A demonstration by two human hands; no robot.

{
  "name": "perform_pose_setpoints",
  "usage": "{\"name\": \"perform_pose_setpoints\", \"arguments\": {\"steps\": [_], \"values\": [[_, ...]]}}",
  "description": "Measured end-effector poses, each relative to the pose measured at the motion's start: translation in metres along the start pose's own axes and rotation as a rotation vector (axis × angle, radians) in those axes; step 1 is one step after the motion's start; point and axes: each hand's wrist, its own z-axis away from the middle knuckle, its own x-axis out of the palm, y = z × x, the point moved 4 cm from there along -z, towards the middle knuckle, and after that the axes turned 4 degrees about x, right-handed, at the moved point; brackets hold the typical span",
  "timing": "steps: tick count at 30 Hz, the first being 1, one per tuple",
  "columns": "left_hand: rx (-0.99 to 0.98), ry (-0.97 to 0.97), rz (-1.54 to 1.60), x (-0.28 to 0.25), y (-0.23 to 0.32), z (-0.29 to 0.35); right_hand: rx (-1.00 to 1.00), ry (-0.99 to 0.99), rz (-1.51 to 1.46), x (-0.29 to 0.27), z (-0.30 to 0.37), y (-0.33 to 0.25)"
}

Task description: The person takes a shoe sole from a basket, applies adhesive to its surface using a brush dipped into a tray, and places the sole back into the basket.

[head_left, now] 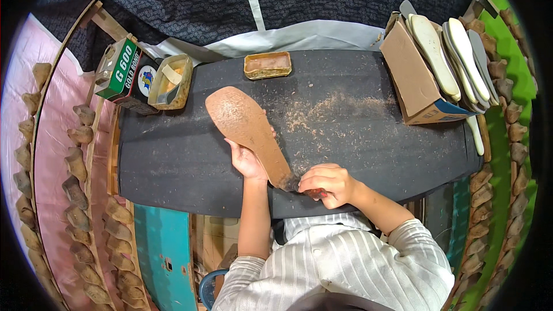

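Observation:
A brown shoe sole (245, 118) is held up over the dark-covered table, tilted, its broad toe part toward the far left and its narrow heel end near me. My left hand (249, 160) grips it at the middle from beneath and the left edge, with some fingertips showing past the right edge. In my closed right hand (334, 183) is a small brush (292, 182) with dark bristles and a reddish handle. Its bristles meet the heel end of the sole. The toe part looks shiny, as if wet.
Shavings are scattered on the black table cover (357, 155). A shallow tray (268, 64) stands at the far edge. To the left are a metal can (124, 75) and a tub (183, 95) with a scraper; at right, a cardboard box (412, 75) of pale soles. Shoe lasts (75, 164) line racks on both sides.

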Motion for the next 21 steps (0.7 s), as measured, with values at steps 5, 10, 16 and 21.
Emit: {"name": "perform_pose_setpoints", "arguments": {"steps": [5, 10, 16, 21], "values": [[0.047, 0.011, 0.030, -0.007, 0.003, -0.002, 0.219, -0.065, -0.104, -0.011, 0.011, 0.006], [0.009, 0.022, 0.195, -0.008, 0.007, -0.003, 0.243, 0.322, -0.064, -0.042, 0.001, 0.002], [-0.078, -0.028, 0.138, 0.003, -0.001, -0.001, 0.059, 0.265, 0.030, -0.034, -0.020, -0.005], [-0.077, -0.065, -0.024, 0.007, -0.006, 0.002, -0.132, 0.097, 0.041, -0.013, -0.028, -0.004]]}}
